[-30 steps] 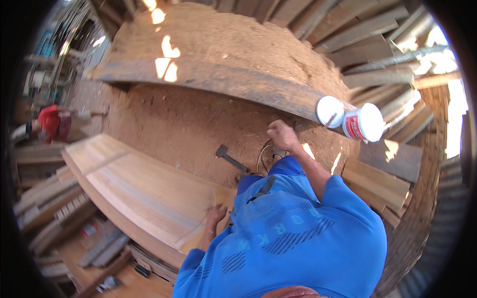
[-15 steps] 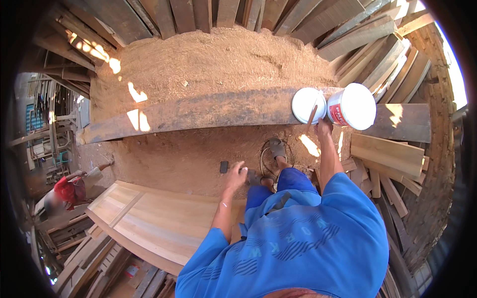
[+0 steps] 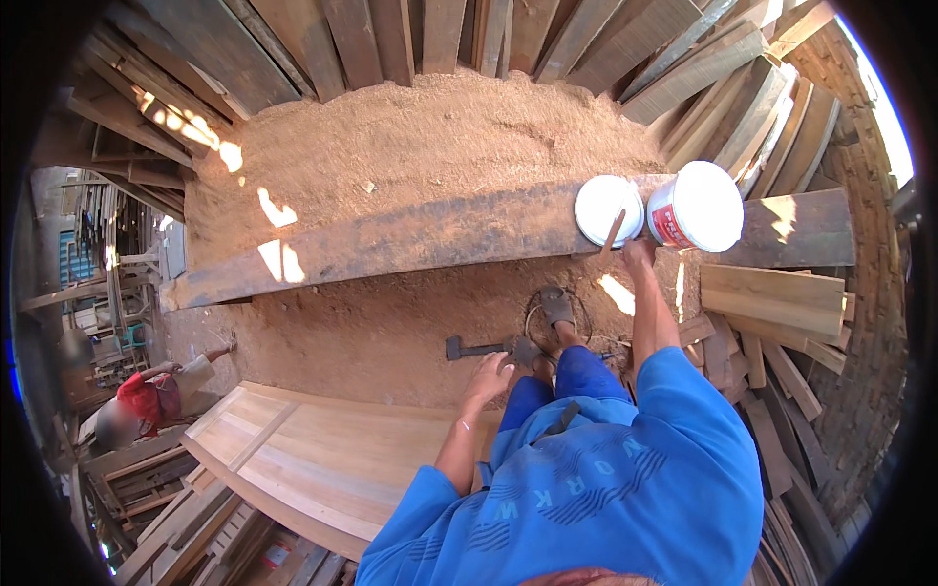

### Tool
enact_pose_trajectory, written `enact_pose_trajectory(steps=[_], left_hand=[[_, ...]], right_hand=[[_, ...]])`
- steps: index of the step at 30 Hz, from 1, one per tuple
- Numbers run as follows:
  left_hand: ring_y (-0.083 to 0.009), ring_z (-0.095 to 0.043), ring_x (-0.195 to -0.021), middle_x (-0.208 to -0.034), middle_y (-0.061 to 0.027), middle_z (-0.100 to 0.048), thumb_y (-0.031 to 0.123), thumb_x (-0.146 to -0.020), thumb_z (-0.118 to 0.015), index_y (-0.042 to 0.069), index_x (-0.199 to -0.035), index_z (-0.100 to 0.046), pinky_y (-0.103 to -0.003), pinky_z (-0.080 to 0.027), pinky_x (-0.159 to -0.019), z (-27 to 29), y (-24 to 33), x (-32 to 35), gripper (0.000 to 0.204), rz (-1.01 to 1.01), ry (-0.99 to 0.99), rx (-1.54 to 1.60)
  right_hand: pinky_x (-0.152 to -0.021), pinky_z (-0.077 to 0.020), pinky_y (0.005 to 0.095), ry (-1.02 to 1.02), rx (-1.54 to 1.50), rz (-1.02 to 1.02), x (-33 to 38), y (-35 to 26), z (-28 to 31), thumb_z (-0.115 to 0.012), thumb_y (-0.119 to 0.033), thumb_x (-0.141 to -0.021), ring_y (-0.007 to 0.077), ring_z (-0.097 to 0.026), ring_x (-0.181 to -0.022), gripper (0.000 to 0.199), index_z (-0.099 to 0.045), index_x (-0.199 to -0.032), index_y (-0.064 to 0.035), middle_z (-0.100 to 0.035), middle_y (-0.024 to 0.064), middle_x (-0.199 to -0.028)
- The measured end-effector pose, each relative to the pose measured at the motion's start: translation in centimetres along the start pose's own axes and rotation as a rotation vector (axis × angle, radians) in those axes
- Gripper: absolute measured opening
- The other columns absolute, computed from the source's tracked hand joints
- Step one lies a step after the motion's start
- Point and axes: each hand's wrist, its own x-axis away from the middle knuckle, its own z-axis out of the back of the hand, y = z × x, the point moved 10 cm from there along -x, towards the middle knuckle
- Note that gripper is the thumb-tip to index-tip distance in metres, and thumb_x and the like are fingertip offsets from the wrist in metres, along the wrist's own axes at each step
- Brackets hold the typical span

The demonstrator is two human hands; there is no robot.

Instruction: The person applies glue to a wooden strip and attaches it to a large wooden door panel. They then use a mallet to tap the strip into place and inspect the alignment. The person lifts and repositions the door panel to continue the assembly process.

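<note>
My right hand [image 3: 640,253] reaches out to the plank, at the lower edge of a white bucket [image 3: 705,208] with a red label. Its fingers are mostly hidden, so I cannot tell whether they grip anything. Just left of it, a round white lid or tub [image 3: 601,208] rests on the long dark plank [image 3: 410,234], with a thin brown stick [image 3: 614,232] across its edge. My left hand [image 3: 491,376] hangs empty over the ground with its fingers apart. Near it on the ground lies a dark tool with a long handle and a block-like end [image 3: 453,348].
A pale panelled wooden door [image 3: 332,444] lies at lower left. Boards [image 3: 445,39] lean along the far side behind sawdust-covered ground [image 3: 410,137]. More planks [image 3: 772,298] are stacked at right. A person in red [image 3: 147,400] crouches at far left. Cable loops lie around my foot.
The view has shifted slightly. My left hand has moved off the dark tool, and more of its handle shows. My right hand stays beside the bucket.
</note>
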Motion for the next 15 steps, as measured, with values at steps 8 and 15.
enact_pose_trajectory(steps=[8, 15], left_hand=[[-0.0355, -0.038, -0.134, -0.14, -0.0216, -0.046, 0.039, -0.091, -0.054, 0.006, -0.134, -0.049, -0.041, -0.029, -0.112, -0.9, -3.3, 3.2, 0.055, 0.14, -0.084, -0.033], [-0.0349, -0.041, -0.131, -0.137, -0.0191, -0.049, 0.037, -0.09, -0.054, 0.007, -0.133, -0.051, -0.041, -0.032, -0.11, -0.1, -1.5, 2.6, 0.052, -0.07, 0.002, -0.056]], right_hand=[[-0.051, -0.0539, 0.0363, -0.08, -0.331, -0.058, 3.1, 0.3, 0.3, -0.058, -0.001, -0.073, 0.026, -0.067, -0.064, 0.037, -0.055, -0.108, 0.0096, -0.066, 0.0204, -0.085], [-0.046, -0.0525, 0.0315, -0.149, -0.291, 0.248, 9.8, -2.7, 0.9, -0.055, -0.001, -0.074, 0.0187, -0.062, -0.054, 0.003, -0.056, -0.073, 0.002, -0.061, 0.012, -0.064]])
